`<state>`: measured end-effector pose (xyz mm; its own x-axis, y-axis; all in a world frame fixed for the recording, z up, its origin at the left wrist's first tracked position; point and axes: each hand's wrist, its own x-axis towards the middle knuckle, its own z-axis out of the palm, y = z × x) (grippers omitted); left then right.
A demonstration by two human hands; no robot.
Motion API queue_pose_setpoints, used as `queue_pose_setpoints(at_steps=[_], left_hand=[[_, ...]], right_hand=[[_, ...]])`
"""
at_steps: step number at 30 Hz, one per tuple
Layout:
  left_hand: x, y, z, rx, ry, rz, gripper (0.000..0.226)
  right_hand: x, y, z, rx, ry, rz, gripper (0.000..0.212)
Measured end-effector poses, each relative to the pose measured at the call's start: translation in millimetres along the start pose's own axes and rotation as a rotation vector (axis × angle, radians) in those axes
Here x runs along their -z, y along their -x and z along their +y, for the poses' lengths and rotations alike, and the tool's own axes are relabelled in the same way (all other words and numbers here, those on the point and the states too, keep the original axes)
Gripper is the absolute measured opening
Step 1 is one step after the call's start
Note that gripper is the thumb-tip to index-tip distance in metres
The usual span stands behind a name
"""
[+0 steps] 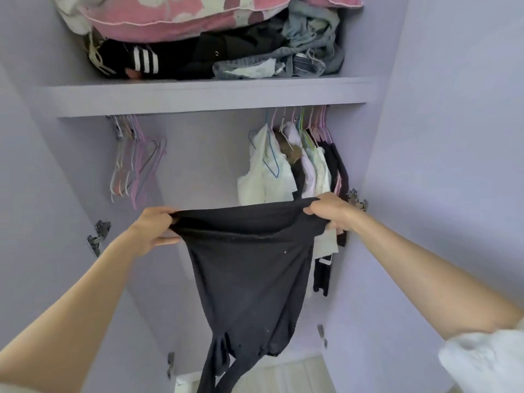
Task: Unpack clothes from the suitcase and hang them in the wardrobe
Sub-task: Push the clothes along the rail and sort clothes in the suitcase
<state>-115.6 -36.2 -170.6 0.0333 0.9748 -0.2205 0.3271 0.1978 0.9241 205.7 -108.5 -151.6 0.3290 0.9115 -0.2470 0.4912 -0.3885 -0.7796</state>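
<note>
The inside walls (204, 154) are painted a pale lilac, and the two open doors (442, 137) at the left and right sides have the same colour. A thick lilac shelf (204, 95) crosses the upper part from side to side. Metal hinges (97, 236) are fixed on the left edge, and another hinge (357, 200) sits on the right edge. At the bottom, a strip of light floor (297, 373) with fine lines is visible between the doors. The light is soft and even, without hard shadows.
</note>
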Motion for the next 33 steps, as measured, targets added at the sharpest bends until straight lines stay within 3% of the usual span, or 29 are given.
queue_pose_setpoints(at_steps=[3, 6, 10, 13, 17, 20, 22, 24, 27, 30, 33], left_hand=[[-4, -20, 1, 0.051, 0.030, -0.098, 0.025], [-9, -33, -3, 0.115, -0.073, -0.343, 0.021], [-18, -47, -10, 0.109, -0.235, -0.773, 0.051], [-29, -60, -21, 0.117, -0.217, -0.701, 0.097], [-42, -94, -41, -0.014, -0.361, -0.313, 0.093], [-50, -116, -43, -0.149, -0.461, -0.279, 0.109], [-56, -130, -38, -0.214, -0.425, -0.341, 0.113], [-61, -140, -30, -0.220, -0.337, -0.490, 0.098], [-63, -152, -26, -0.078, -0.309, -0.704, 0.056], [-50, -161, -28, 0.053, -0.326, -0.630, 0.040], [-32, -171, -21, 0.134, -0.089, -0.616, 0.031]], right_hand=[[-6, -32, -24, -0.088, -0.407, -0.164, 0.026], [-15, -64, -41, -0.164, -0.759, -0.240, 0.023], [-33, -93, -57, -0.203, -1.021, -0.266, 0.019], [-48, -108, -70, -0.213, -1.033, -0.310, 0.018], [-60, -120, -95, -0.183, -1.056, -0.410, 0.027], [-64, -128, -115, -0.118, -1.073, -0.453, 0.038], [-65, -132, -127, -0.081, -1.045, -0.451, 0.037], [-68, -140, -135, -0.085, -1.027, -0.402, 0.034], [-75, -156, -145, -0.097, -0.953, -0.321, 0.034], [-84, -177, -136, -0.076, -0.555, -0.165, 0.022], [-95, -194, -113, -0.057, -0.308, -0.149, 0.025]])
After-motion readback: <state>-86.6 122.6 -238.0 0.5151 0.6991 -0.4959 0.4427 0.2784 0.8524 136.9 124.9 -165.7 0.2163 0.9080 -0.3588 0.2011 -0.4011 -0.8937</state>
